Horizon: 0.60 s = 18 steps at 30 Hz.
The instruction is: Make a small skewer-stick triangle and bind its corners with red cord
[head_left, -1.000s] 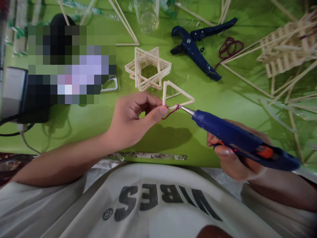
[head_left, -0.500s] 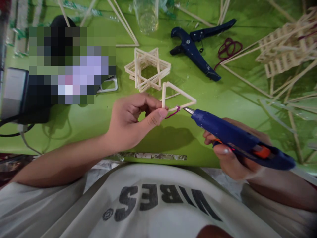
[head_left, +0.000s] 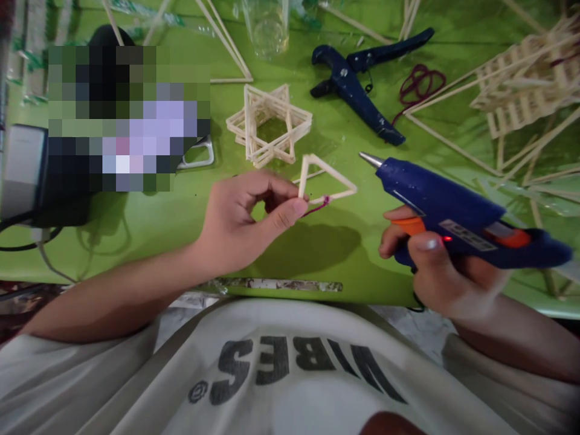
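Note:
My left hand (head_left: 247, 214) pinches a corner of a small triangle of thin wooden sticks (head_left: 327, 176), held just above the green table (head_left: 149, 223). A short purple thread (head_left: 319, 204) is stuck on the triangle's near side. My right hand (head_left: 435, 272) is wrapped round the handle of a blue glue gun (head_left: 457, 208) with an orange trigger. Its metal nozzle points left and sits apart from the triangle, to the right and slightly above it.
A star of glued sticks (head_left: 268, 124) lies behind the triangle. Blue cutters (head_left: 357, 84) and a coil of dark red thread (head_left: 419, 84) lie further back. Stick frames (head_left: 521, 90) crowd the right side. A clear cup (head_left: 269, 27) stands at the far edge; a grey box (head_left: 22, 169) with cables sits left.
The glue gun's nozzle was touching the triangle at the purple thread. My right hand has now pulled it away to the right and lifted it. My left hand has stayed put.

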### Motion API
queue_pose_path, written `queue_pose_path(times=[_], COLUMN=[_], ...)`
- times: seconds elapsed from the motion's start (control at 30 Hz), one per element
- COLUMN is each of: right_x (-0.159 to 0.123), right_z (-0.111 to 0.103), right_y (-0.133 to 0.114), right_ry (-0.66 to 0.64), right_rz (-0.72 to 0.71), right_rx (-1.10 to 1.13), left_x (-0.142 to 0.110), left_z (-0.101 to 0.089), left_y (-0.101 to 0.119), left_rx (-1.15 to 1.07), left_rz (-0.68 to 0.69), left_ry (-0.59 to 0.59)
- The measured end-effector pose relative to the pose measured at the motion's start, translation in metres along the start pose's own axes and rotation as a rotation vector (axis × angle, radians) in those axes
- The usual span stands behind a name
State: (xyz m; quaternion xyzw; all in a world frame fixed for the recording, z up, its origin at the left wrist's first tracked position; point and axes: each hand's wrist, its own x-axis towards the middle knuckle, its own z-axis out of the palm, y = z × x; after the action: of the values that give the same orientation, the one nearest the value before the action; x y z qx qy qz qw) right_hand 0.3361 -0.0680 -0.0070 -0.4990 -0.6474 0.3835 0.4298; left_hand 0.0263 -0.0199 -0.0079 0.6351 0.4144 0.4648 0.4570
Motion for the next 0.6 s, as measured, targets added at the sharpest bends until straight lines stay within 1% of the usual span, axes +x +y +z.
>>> queue_pose_path(times=[0.07, 0.13, 0.23, 0.3, 0.33, 0.37, 0.4, 0.43, 0.53, 0.57, 0.6], right_x=[0.003, 0.006, 0.009, 0.011, 0.011, 0.011, 0.011, 0.011, 0.012, 0.013, 0.014], right_z=[0.004, 0.005, 0.004, 0.004, 0.005, 0.005, 0.006, 0.007, 0.012, 0.013, 0.013], right_y=[-0.005, -0.010, -0.018, -0.022, -0.023, -0.024, -0.026, -0.026, -0.029, -0.029, -0.029], right_ry=[0.018, 0.017, -0.015, -0.049, -0.063, -0.077, -0.079, -0.078, -0.063, -0.060, -0.053], right_rz=[0.043, 0.124, 0.262, 0.307, 0.317, 0.319, 0.312, 0.318, 0.361, 0.372, 0.373], right_rx=[0.076, 0.122, 0.119, 0.129, 0.136, 0.136, 0.132, 0.123, 0.110, 0.104, 0.100], left_x=[-0.001, -0.001, 0.001, 0.004, 0.006, 0.008, 0.011, 0.013, 0.020, 0.022, 0.023], left_z=[0.000, -0.001, -0.006, -0.011, -0.012, -0.013, -0.012, -0.010, 0.001, 0.005, 0.008], left_y=[0.000, -0.002, -0.007, -0.007, -0.005, -0.002, 0.002, 0.006, 0.019, 0.021, 0.023], left_rx=[0.173, 0.304, 0.482, 0.568, 0.596, 0.609, 0.603, 0.583, 0.427, 0.384, 0.338], left_rz=[0.276, 0.513, 0.787, 0.971, 1.028, 1.045, 1.011, 0.919, 0.550, 0.463, 0.426], left_ry=[-0.009, -0.030, -0.074, -0.138, -0.186, -0.239, -0.286, -0.339, -0.424, -0.438, -0.448])
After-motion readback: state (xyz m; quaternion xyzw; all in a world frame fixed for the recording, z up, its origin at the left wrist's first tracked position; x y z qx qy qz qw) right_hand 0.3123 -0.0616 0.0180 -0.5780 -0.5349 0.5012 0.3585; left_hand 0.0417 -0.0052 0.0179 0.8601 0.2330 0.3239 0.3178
